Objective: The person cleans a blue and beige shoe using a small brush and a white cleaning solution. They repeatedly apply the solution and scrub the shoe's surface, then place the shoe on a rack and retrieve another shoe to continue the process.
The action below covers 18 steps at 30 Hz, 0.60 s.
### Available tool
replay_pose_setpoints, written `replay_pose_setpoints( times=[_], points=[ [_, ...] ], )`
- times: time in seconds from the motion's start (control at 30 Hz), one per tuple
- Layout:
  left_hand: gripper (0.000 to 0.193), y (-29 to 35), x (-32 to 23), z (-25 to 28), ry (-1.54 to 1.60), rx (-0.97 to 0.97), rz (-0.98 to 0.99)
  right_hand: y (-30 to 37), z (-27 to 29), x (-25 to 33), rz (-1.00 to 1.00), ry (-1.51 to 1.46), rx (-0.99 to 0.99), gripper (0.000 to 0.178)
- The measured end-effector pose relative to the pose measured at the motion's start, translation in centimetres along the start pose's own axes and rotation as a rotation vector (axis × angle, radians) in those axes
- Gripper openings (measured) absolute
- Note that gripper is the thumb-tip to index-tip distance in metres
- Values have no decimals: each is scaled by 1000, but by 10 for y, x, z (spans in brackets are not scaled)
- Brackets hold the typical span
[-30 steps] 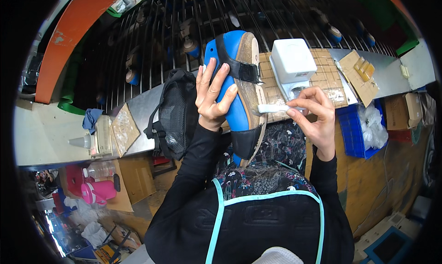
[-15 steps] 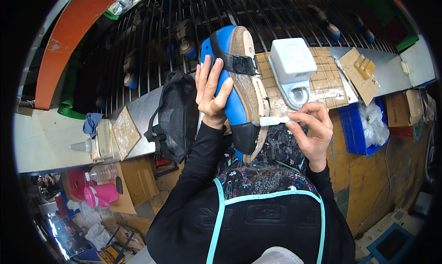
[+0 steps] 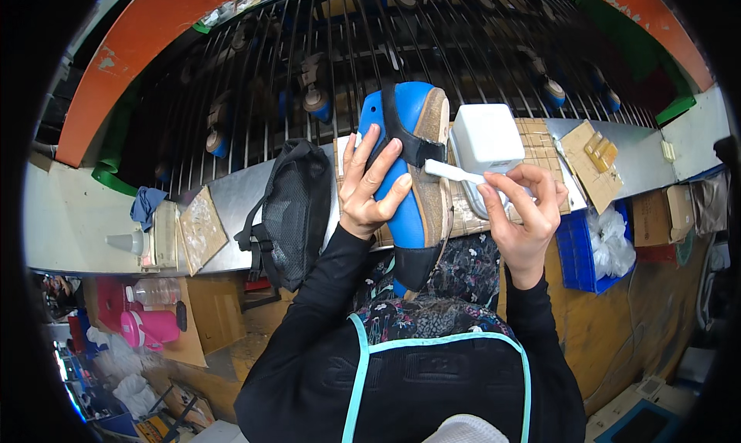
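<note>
A blue shoe last (image 3: 405,211) fitted with a black strap, a black end piece and a brown cork-like sole (image 3: 430,207) is in front of me, its sole edge turned to the right. My left hand (image 3: 372,190) grips the last from its left side, fingers spread over the blue surface. In a pinch between thumb and fingers, my right hand (image 3: 532,219) holds a small white brush (image 3: 454,170). The brush's tip touches or nearly touches the sole near the end of the strap. Just behind my right hand stands a white dispenser pot (image 3: 488,138), its lower part mostly hidden.
A black mesh bag (image 3: 292,211) lies left of the last. Behind the bench is a rack of metal bars (image 3: 262,80) carrying several more lasts. Cardboard with yellowish blocks (image 3: 600,151) lies right; a blue crate (image 3: 579,250) with plastic bags stands below it.
The brush has moved from the sole's near part up to the strap's end. The whole view has shifted, and the sole now faces me less.
</note>
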State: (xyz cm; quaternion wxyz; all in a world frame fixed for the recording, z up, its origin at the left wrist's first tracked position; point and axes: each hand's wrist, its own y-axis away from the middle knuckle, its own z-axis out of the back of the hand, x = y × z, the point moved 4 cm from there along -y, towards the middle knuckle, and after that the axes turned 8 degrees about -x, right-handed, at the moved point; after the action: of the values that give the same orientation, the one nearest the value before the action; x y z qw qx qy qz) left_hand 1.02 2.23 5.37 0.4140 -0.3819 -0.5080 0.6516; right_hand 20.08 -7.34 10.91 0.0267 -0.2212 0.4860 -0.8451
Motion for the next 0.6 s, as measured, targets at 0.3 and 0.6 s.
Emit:
replay_pose_setpoints(
  times=[0.3,0.6],
  points=[
    [36,0,4,-2,29,-8,12,4,-5,4,55,35,-115,25],
    [35,1,6,-2,32,-36,33,12,-10,-24,-352,-396,224,17]
  ],
)
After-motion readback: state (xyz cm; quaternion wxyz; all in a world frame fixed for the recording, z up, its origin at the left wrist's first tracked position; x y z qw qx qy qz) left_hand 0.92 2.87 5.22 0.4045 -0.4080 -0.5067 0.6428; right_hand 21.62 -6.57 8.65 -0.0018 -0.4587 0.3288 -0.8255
